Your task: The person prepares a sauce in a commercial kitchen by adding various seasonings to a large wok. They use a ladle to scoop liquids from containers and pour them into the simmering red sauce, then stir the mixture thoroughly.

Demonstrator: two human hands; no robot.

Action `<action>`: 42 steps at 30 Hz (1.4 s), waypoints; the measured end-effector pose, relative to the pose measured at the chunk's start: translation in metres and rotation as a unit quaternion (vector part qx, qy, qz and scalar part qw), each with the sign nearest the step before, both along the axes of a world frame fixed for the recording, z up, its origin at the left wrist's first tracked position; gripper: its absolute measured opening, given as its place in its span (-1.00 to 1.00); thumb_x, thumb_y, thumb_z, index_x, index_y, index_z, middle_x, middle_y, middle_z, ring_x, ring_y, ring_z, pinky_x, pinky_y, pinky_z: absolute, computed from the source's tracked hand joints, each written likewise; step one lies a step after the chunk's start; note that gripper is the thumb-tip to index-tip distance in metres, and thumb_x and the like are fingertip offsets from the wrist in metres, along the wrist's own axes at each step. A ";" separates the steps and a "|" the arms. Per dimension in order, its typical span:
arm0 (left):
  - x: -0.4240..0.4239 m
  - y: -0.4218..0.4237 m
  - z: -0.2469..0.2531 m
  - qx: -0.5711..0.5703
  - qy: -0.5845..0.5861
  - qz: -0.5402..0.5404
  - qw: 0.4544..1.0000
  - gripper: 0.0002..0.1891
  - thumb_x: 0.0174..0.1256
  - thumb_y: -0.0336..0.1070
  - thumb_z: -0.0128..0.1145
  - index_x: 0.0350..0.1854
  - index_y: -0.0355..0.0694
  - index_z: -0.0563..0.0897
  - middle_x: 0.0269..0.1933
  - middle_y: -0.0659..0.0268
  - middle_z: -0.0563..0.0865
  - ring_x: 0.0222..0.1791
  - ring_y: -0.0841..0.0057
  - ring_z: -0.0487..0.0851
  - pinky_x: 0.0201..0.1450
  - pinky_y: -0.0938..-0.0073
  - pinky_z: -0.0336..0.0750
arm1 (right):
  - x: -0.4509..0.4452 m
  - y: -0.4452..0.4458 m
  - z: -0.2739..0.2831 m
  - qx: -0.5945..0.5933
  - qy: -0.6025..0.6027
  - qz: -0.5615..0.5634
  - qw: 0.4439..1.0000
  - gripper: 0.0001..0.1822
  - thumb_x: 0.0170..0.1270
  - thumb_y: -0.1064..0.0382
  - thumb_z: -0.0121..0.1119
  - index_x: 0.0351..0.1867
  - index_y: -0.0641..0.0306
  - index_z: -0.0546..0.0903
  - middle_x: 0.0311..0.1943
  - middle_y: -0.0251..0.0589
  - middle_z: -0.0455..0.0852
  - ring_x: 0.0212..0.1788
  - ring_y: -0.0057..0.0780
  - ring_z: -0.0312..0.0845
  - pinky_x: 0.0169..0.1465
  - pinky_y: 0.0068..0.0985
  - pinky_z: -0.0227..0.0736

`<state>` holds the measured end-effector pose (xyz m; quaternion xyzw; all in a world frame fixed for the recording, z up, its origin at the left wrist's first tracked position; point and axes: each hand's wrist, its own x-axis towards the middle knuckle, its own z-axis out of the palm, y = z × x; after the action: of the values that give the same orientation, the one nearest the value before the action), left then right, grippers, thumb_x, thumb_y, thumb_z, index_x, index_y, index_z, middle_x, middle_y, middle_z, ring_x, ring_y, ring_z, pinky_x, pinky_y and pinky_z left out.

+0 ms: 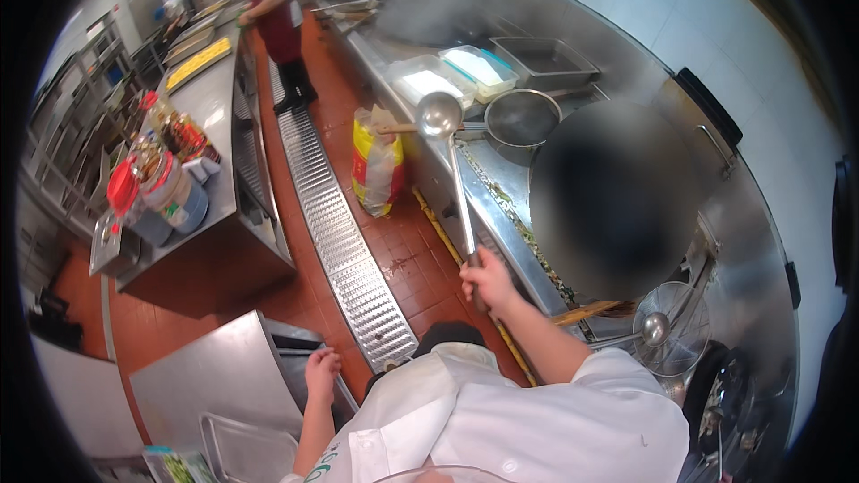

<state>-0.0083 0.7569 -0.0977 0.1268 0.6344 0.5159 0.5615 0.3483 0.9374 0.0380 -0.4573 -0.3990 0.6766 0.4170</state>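
Observation:
My right hand (491,282) grips the dark handle of a long steel ladle (459,181). The ladle's bowl (439,114) is raised over the front edge of the stainless steel cooking range (493,168). Beyond the bowl, a round strainer (523,118) lies by two plastic tubs of white powder or granules (429,84) (478,66). A large, round dark area (614,201), heavily blurred, covers part of the range. My left hand (322,372) hangs beside a steel counter (221,369), its fingers loosely curled; no object shows in it.
Steam (436,3) rises at the range's far end. A person (272,13) stands in the aisle by the prep counter (225,114), which bears jars and bottles. A yellow-and-red sack (377,168) stands beside a metal floor grating (335,228). A wire skimmer (671,332) lies at right.

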 end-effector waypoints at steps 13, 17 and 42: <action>-0.075 0.188 -0.082 -0.131 0.224 -0.117 0.959 -0.92 0.25 -0.40 0.12 -0.40 -0.27 0.60 -0.45 0.32 0.64 -0.54 0.61 0.55 -0.54 0.51 0.45 | 0.103 0.385 0.045 0.138 -0.639 -0.096 0.751 -0.45 0.16 0.39 -0.01 0.26 0.38 0.39 -0.14 0.30 0.67 -0.03 0.20 0.60 0.08 -0.03 0.45; -0.094 0.161 -0.159 -0.254 0.486 -0.259 0.795 -0.71 0.15 -0.12 0.15 -0.41 -0.27 0.74 -0.44 0.12 0.74 -0.42 0.34 0.73 -0.27 0.29 0.58 | 0.136 0.469 0.043 0.124 -0.724 -0.028 0.678 -0.38 0.18 0.36 0.00 0.35 0.40 0.32 -0.12 0.26 0.67 -0.06 0.17 0.63 0.02 -0.09 0.53; -0.126 0.591 -0.119 -0.133 0.388 -0.403 0.818 -0.76 0.16 -0.23 0.15 -0.32 -0.31 0.73 -0.36 0.05 0.76 -0.32 0.26 0.74 -0.16 0.30 0.57 | 0.111 0.451 0.069 -0.074 0.352 -0.215 0.908 -0.61 0.25 0.45 0.00 0.13 0.29 0.40 -0.34 -0.24 0.55 -0.56 -0.64 0.44 -0.56 -0.66 0.37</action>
<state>-0.1341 1.3480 -0.2167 0.4848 0.7545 0.0627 0.4379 0.4591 1.3882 0.1068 -0.2942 -0.0665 0.7150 0.6307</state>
